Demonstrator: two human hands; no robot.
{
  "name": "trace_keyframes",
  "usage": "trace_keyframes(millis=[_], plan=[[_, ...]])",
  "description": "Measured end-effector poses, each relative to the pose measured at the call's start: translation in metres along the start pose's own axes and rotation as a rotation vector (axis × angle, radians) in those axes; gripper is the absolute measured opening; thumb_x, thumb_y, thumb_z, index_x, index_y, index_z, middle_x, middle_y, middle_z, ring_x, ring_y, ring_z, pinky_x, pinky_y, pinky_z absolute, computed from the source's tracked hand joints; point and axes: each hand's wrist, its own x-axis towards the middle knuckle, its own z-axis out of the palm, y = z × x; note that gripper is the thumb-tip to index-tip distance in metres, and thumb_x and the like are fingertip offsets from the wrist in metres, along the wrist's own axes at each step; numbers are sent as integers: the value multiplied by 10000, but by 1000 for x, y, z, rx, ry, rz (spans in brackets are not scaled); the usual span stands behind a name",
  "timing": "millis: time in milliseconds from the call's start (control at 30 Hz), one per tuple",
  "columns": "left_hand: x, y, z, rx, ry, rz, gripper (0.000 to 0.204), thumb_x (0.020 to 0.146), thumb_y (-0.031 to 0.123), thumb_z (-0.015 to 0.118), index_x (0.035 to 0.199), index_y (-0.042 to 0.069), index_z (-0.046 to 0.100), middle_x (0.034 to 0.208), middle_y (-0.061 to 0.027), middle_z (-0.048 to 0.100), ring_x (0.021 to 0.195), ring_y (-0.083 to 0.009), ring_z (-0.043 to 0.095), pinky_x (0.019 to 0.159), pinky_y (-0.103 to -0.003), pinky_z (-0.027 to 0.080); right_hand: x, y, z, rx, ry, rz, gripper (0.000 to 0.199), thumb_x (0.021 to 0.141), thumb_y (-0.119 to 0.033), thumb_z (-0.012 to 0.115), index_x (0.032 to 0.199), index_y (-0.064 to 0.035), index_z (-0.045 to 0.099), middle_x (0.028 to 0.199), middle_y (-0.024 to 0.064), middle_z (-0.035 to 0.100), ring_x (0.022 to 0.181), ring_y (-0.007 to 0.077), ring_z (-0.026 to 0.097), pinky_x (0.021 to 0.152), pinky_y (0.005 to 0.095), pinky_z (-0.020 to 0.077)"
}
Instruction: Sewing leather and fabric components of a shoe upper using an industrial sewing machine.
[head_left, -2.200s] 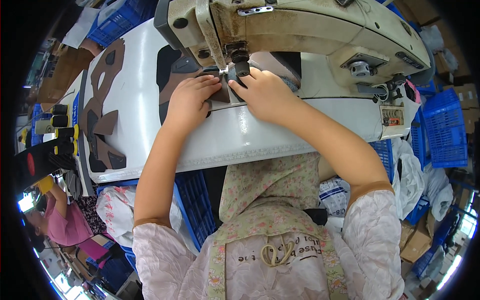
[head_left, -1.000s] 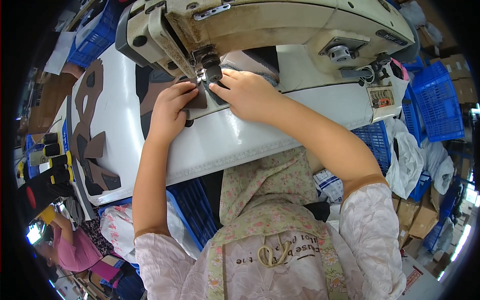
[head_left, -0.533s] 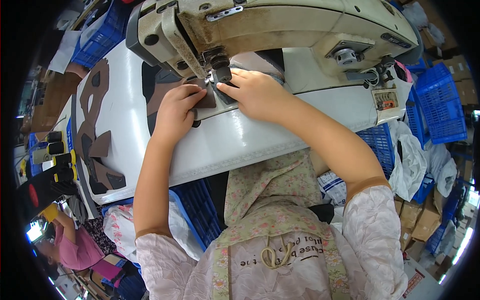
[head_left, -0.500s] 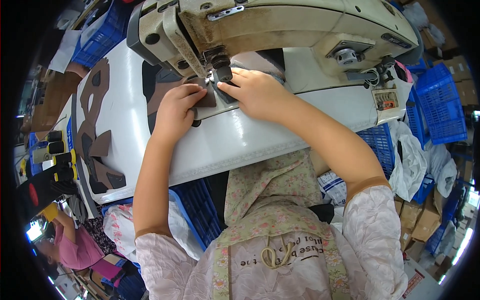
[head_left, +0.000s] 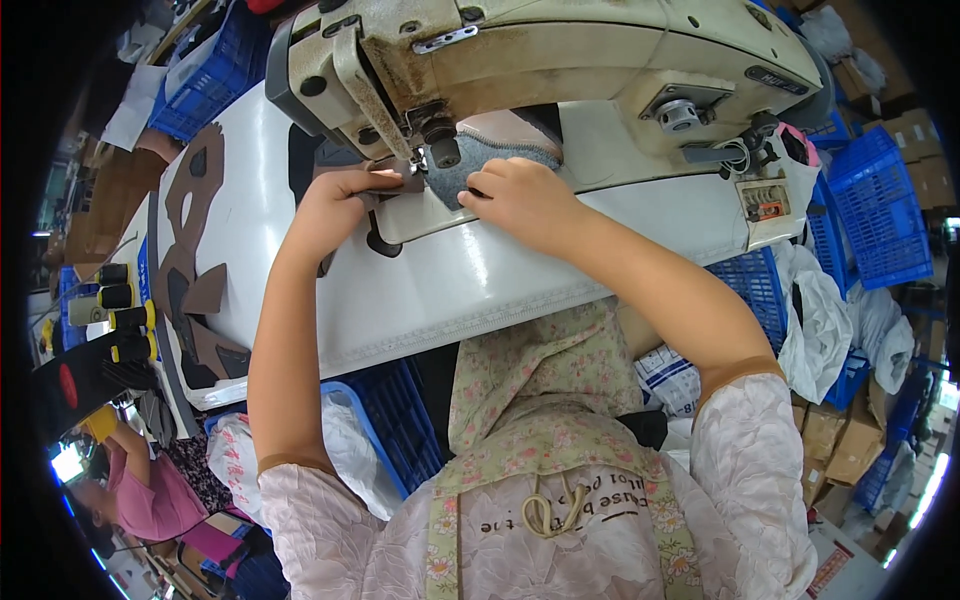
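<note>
A cream sewing machine (head_left: 560, 80) arches over the white table, its presser foot (head_left: 418, 160) lowered near a brown fabric piece (head_left: 408, 172). My left hand (head_left: 335, 208) is left of the foot, thumb and fingers closed on the edge of the brown piece. Grey felt-like fabric (head_left: 448, 186) lies right of the foot, joined to a pale piece with a dark zigzag edge (head_left: 510, 145) behind. On the right, my right hand (head_left: 520, 203) has curled fingers at the grey fabric's edge. A dark spot shows between them; what they grip is unclear.
Brown and black cut pieces (head_left: 190, 260) lie on the table's left side. Thread cones (head_left: 115, 297) stand farther left. A blue crate (head_left: 375, 425) with white bags is under the front edge. Blue crates (head_left: 875, 205) stack at right. Another person (head_left: 155, 490) sits at lower left.
My left hand has shifted left and drawn the brown piece that way. My right hand has moved right and slightly nearer me, baring more grey fabric beside the foot.
</note>
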Motion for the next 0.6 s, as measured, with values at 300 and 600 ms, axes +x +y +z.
trace_keyframes(millis=[300, 600], plan=[[-8, -8, 11, 148, 53, 133, 521, 629, -188, 424, 1052, -44, 692, 1213, -141, 666, 1205, -260, 591, 1049, -317, 414, 4, 1, 5, -29, 87, -11, 161, 830, -184, 620, 941, -95, 696, 848, 4, 568, 880, 184, 559, 708, 315, 484], [3, -14, 4, 61, 71, 123, 429, 684, -144, 492, 1031, -32, 719, 1119, -141, 705, 1139, -261, 629, 1004, -313, 451, 8, -4, 8, -21, 110, 34, 109, 848, -160, 615, 919, -85, 651, 845, 18, 539, 850, 195, 545, 711, 330, 501]])
